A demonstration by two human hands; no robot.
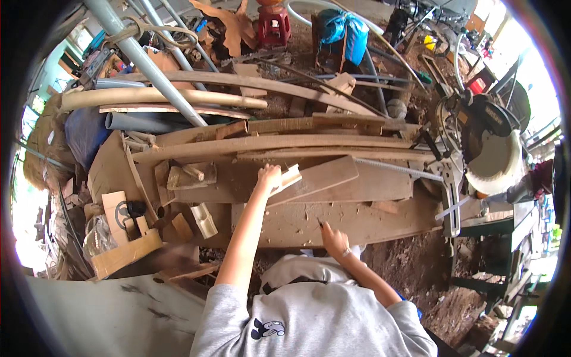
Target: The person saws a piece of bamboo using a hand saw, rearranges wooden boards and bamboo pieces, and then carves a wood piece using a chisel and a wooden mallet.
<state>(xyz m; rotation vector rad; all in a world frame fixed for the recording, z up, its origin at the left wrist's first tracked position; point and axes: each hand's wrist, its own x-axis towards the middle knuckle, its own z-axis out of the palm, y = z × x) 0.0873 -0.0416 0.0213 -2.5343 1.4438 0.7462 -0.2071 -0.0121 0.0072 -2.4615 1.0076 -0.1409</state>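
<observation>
My left hand [269, 175] grips a short, pale channel-shaped piece [290, 177] lying over an angled wooden board [336, 174]. My right hand [335, 241] is closed around a slim dark tool [320, 224], too small to identify, above the sawdust-strewn lower bench board [285, 223]. Another pale channel-shaped piece [204, 221] rests to the left of my forearm, below a small wooden block with a short dowel [193, 174].
A miter saw [493, 160] stands on the right, with a person's dark sleeve [541, 172] beside it. Long planks [279, 143], grey pipes [148, 65] and a tan pole [160, 97] lie across the back. Offcuts [125, 253] pile at left; a blue sack [354, 41] is behind.
</observation>
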